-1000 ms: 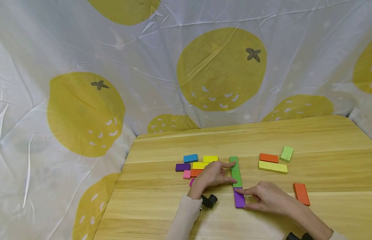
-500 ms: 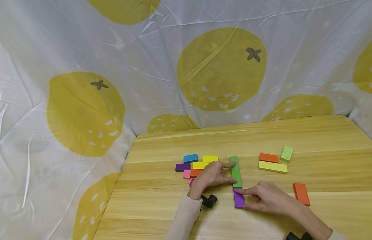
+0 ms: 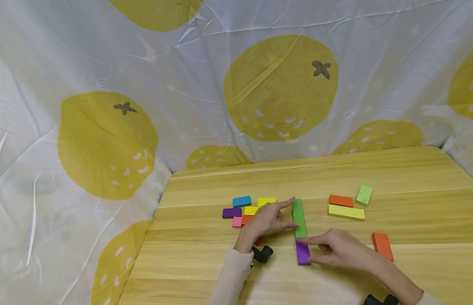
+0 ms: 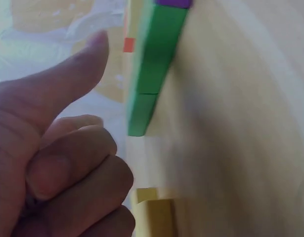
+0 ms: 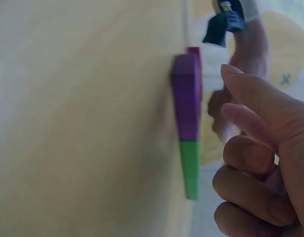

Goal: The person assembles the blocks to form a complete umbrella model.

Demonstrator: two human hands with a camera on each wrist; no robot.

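Two green blocks (image 3: 301,231) and a purple block (image 3: 303,256) lie end to end in a straight row on the table. My left hand (image 3: 264,221) hovers at the green blocks' left side, thumb and index finger spread. In the left wrist view its thumb (image 4: 87,64) is apart from the green blocks. Over the purple block are the thumb and index finger of my right hand (image 3: 345,250), its other fingers curled. The right wrist view shows a gap between that hand and the purple block (image 5: 186,98).
Left of the row lies a cluster with a blue block (image 3: 241,201), a dark purple block (image 3: 231,213), a pink block (image 3: 237,222) and yellow ones. On the right lie a pale yellow block (image 3: 346,212), orange blocks (image 3: 383,246) and a light green block (image 3: 364,195).
My left hand has come off the green blocks, shifting slightly left and up. The right hand has loosened from the purple block and risen a little. The row stays in place.
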